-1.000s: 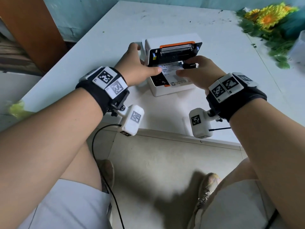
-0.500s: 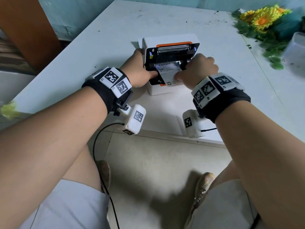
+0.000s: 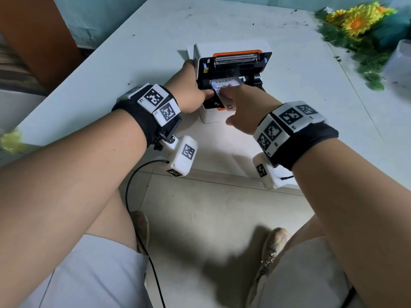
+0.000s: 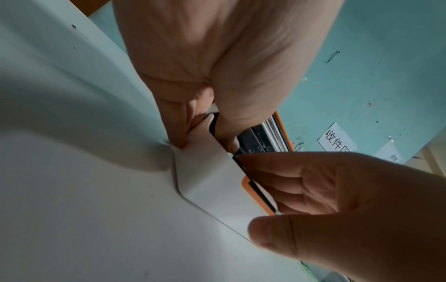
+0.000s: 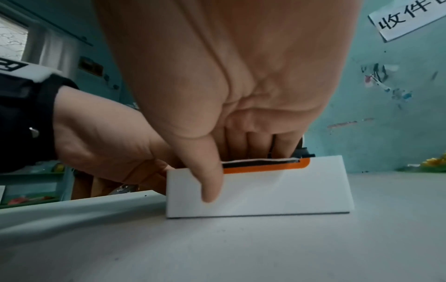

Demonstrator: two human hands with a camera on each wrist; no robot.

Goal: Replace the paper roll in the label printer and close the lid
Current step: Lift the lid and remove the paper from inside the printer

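My right hand (image 3: 242,107) lies fingers-flat on the printed white paper roll (image 3: 224,83) inside the open white-and-orange plastic label printer (image 3: 231,70); my left hand (image 3: 189,90) grips its left side. It sits on a white table (image 3: 289,90), yellow artificial flowers (image 3: 355,21) beyond, teal wall (image 5: 386,95) behind.

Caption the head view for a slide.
Both hands, left and right, work the paper inside the open label printer.

A parcel-handling room: teal wall (image 5: 386,106) bears a handwritten "收件" sign (image 5: 407,17).
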